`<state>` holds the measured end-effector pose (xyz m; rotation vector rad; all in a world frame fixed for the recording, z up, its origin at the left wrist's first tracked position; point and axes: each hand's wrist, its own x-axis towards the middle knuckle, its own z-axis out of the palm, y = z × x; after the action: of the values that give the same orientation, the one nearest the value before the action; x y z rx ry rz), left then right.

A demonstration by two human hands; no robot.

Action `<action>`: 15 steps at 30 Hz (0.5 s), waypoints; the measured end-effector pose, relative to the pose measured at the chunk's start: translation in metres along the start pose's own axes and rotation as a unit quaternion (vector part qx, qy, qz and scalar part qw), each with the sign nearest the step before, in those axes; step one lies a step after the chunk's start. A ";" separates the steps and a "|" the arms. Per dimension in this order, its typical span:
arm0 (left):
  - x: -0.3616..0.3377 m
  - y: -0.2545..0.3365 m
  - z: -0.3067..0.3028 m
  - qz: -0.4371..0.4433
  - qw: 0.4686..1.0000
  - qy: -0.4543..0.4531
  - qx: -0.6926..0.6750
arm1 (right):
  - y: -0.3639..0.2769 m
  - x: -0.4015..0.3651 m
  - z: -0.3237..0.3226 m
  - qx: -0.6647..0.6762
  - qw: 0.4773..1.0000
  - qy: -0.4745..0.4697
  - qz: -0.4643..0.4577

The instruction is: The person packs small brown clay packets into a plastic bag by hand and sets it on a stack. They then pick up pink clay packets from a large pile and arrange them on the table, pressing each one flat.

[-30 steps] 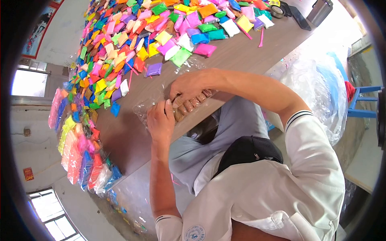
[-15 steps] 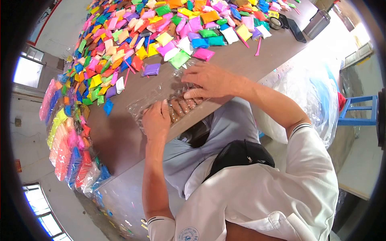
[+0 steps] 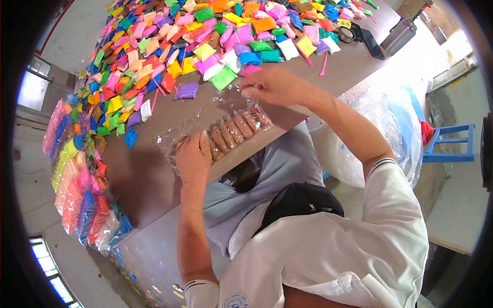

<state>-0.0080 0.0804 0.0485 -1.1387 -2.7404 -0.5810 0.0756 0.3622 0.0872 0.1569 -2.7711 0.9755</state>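
Note:
Along the table's near edge lies a clear plastic bag [image 3: 167,138] holding a row of several brown, sausage-shaped packets [image 3: 235,129]. My left hand [image 3: 194,156] is closed over the bag's left end, its fingers pressing the film against the table. Beyond the right end of the row, my right hand [image 3: 272,86] has its fingers curled together at the bag's upper film. Its fingertips are partly hidden, but the film runs up to them. A purple packet [image 3: 186,91] and a light green packet [image 3: 223,79] lie just past the bag.
A large heap of colourful small packets [image 3: 205,51] covers the table's far side. Bundled bags [image 3: 77,190] line the left edge. A tape roll [image 3: 345,34], a phone [image 3: 374,45] and a metal flask [image 3: 399,36] stand far right. A blue stool [image 3: 449,143] is at right.
My right hand has lifted off the brown packets and moved up and away, drawing the film, so the row now shows. My left hand remains on the bag's left end.

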 end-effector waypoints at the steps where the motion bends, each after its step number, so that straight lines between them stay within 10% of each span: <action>1: 0.000 0.001 -0.001 -0.004 1.000 -0.004 0.002 | -0.005 -0.004 0.001 -0.004 0.999 -0.039 0.012; 8: -0.002 0.000 -0.001 -0.008 1.000 -0.001 0.001 | 0.001 -0.010 0.021 0.002 0.988 -0.138 0.063; 15: -0.002 0.000 0.001 -0.007 1.000 0.012 0.006 | -0.028 -0.007 0.029 -0.087 0.995 -0.004 -0.039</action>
<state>-0.0062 0.0796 0.0473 -1.1024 -2.7300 -0.5743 0.0824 0.3229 0.0808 0.2415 -2.8162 0.7107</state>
